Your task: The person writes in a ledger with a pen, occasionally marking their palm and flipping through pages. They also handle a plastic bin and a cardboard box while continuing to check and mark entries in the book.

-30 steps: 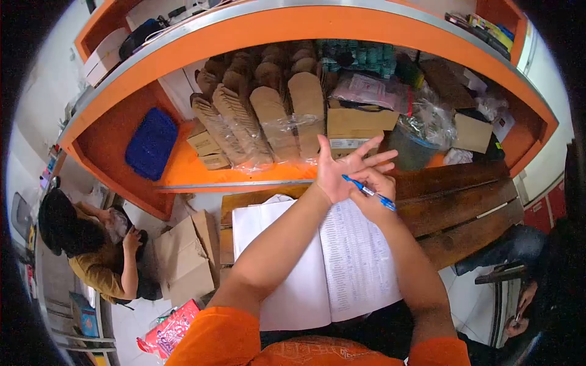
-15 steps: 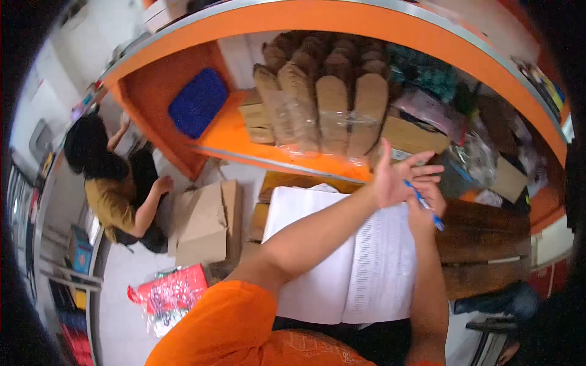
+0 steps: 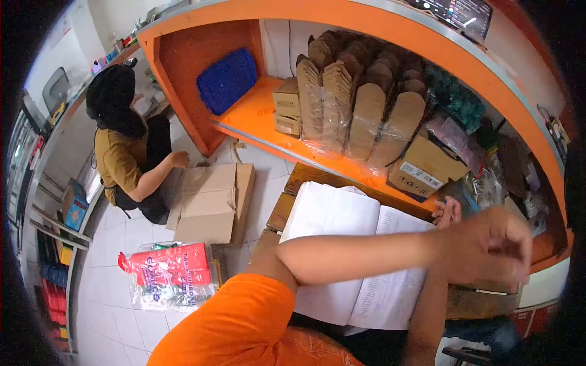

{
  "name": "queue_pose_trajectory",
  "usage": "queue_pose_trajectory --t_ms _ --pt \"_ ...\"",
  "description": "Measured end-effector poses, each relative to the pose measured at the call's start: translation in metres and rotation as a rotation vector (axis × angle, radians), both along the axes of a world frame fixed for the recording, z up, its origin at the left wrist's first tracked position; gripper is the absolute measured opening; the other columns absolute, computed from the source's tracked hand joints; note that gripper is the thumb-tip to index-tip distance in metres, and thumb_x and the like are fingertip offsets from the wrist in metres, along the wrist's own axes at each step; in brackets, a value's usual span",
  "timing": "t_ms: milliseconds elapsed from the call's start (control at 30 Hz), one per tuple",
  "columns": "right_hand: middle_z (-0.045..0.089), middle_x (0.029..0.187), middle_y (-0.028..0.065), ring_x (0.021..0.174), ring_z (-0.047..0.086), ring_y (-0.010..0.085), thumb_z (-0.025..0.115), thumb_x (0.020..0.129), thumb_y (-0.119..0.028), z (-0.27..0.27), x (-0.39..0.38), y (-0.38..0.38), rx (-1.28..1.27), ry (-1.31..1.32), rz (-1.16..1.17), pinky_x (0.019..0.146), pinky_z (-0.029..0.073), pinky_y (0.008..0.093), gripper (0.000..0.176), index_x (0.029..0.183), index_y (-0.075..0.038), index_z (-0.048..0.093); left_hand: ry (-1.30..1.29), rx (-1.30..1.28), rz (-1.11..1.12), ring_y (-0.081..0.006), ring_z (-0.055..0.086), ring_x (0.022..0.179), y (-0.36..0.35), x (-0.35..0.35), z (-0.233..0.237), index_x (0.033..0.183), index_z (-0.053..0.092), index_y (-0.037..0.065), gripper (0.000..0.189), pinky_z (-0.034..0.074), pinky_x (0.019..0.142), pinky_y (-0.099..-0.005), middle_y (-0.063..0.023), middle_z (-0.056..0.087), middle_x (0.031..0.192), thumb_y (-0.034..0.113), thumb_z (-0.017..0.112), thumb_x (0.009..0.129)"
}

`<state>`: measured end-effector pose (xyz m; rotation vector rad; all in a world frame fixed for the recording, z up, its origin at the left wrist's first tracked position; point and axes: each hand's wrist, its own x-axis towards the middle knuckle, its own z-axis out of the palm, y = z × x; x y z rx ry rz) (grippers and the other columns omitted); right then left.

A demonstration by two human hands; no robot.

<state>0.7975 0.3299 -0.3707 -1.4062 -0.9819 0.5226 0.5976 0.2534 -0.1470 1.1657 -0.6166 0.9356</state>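
Below my left forearm (image 3: 366, 259), the open book (image 3: 332, 213) lies partly over the table (image 3: 299, 180). My left hand (image 3: 503, 244) is blurred and my right hand (image 3: 448, 210) partly hidden, so I cannot tell either grip's state; beyond, brown cardboard stacks (image 3: 366, 116) stand on the orange shelf (image 3: 265, 131).

Even, fairly bright light fills the room, its source unseen; the shelf recess (image 3: 244, 131) darkens toward its back. Motion blurs the left hand (image 3: 497, 244). Wide-angle distortion bends the orange edge (image 3: 342, 13), and black vignetting swallows the corners.
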Motion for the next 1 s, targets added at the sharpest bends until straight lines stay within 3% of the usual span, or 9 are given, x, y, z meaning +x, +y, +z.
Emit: queue_pose_trajectory --t_ms 33,100,167,233,367,767,867,933,1000 --pt "0.074 0.093 0.0062 0.062 0.054 0.0066 0.053 0.111 -0.035 0.000 0.002 0.000 0.008 0.000 -0.011 0.055 0.042 0.0212 0.030 0.121 -0.008 0.061 -0.063 -0.179 -0.270 -0.0163 0.072 0.077 -0.016 -0.014 0.013 0.089 0.072 0.001 0.018 0.055 0.068 -0.0265 -0.0099 0.072 0.079 0.019 0.078 0.089" --pt "0.074 0.094 0.0060 0.069 0.057 0.0068 0.046 0.113 -0.041 -0.002 0.004 -0.003 -0.012 0.030 0.052 0.059 0.045 0.0234 0.039 0.125 -0.006 0.061 0.107 -0.010 -0.487 -0.0303 0.061 0.115 -0.021 -0.047 0.019 0.089 0.071 0.010 0.036 0.048 0.091 -0.0433 -0.0166 0.067 0.121 0.043 0.083 0.081" --pt "0.074 0.090 0.0056 0.064 0.056 0.0065 0.047 0.113 -0.042 -0.002 0.000 -0.002 0.015 0.061 0.007 0.057 0.044 0.0228 0.039 0.122 -0.007 0.062 -0.201 0.064 -0.378 -0.0263 0.066 0.089 -0.031 -0.056 0.032 0.084 0.069 0.004 0.055 0.049 0.078 -0.0388 -0.0156 0.070 0.095 0.058 0.068 0.092" --pt "0.075 0.087 0.0048 0.060 0.056 0.0061 0.048 0.112 -0.043 -0.005 0.002 0.000 -0.015 0.044 -0.004 0.053 0.042 0.0222 0.039 0.118 -0.007 0.063 -0.558 -0.011 -0.566 -0.0390 0.068 0.115 -0.067 -0.042 0.023 0.134 0.065 -0.007 0.101 0.053 0.096 -0.0484 -0.0307 0.060 0.138 0.082 0.056 0.089" --pt "0.077 0.089 0.0072 0.059 0.054 0.0061 0.054 0.110 -0.038 -0.006 -0.001 -0.002 0.051 0.003 0.014 0.052 0.041 0.0240 0.031 0.112 -0.009 0.065 -0.721 0.002 -0.474 -0.0385 0.068 0.111 -0.082 -0.030 0.024 0.132 0.066 -0.008 0.097 0.053 0.093 -0.0471 -0.0299 0.063 0.133 0.079 0.057 0.090" --pt "0.075 0.086 0.0066 0.061 0.055 0.0060 0.051 0.111 -0.042 -0.005 0.000 -0.005 0.029 0.002 0.024 0.054 0.042 0.0232 0.037 0.114 -0.007 0.064 -0.978 0.013 -0.143 -0.0370 0.068 0.102 -0.076 -0.011 0.033 0.126 0.069 -0.008 0.088 0.054 0.083 -0.0437 -0.0278 0.070 0.118 0.072 0.061 0.093" --pt "0.075 0.086 0.0071 0.061 0.055 0.0071 0.051 0.111 -0.043 -0.028 0.016 0.015 -0.004 -0.015 -0.013 0.054 0.043 0.0242 0.038 0.114 -0.007 0.064 -0.320 0.637 0.597 -0.0377 0.057 0.111 0.002 -0.041 0.023 0.081 0.067 0.011 0.054 0.040 0.094 -0.0500 -0.0104 0.066 0.119 0.064 0.068 0.086" --pt "0.075 0.086 0.0082 0.059 0.056 0.0077 0.050 0.111 -0.045 -0.035 0.029 0.020 -0.059 -0.042 -0.083 0.053 0.044 0.0243 0.041 0.115 -0.006 0.064 -0.146 0.600 0.718 -0.0361 0.058 0.115 0.020 -0.019 -0.001 0.093 0.071 0.010 0.040 0.044 0.093 -0.0507 -0.0122 0.066 0.124 0.046 0.082 0.081" --pt "0.075 0.089 0.0085 0.061 0.058 0.0096 0.049 0.111 -0.043 -0.020 0.016 0.006 -0.029 0.039 -0.039 0.056 0.046 0.0260 0.040 0.114 -0.006 0.064 0.122 0.667 0.885 -0.0356 0.060 0.116 0.022 -0.013 -0.011 0.095 0.072 0.010 0.035 0.044 0.098 -0.0504 -0.0129 0.067 0.123 0.041 0.080 0.083"
